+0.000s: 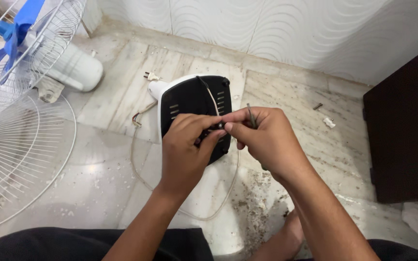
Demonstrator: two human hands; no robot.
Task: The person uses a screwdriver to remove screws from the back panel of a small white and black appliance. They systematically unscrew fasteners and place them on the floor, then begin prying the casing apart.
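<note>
A small dark screw [220, 125] is pinched between the fingers of the left hand [186, 152] and right hand [265, 138], above the black fan base plate [193, 104] lying on the floor [102, 188]. The right hand also grips a thin screwdriver [251, 117]. A white cord [139, 169] loops around; a fan guard [20, 154] lies left.

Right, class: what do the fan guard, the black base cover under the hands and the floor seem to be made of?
Fan guard: looks like thin metal wire with a white coating, judging by its fine, evenly spaced spokes.
Black base cover: probably moulded plastic, matt, with neat slotted vents.
Floor: seems to be polished stone, perhaps marble, with veined slabs, visible joints and a soft sheen.
</note>
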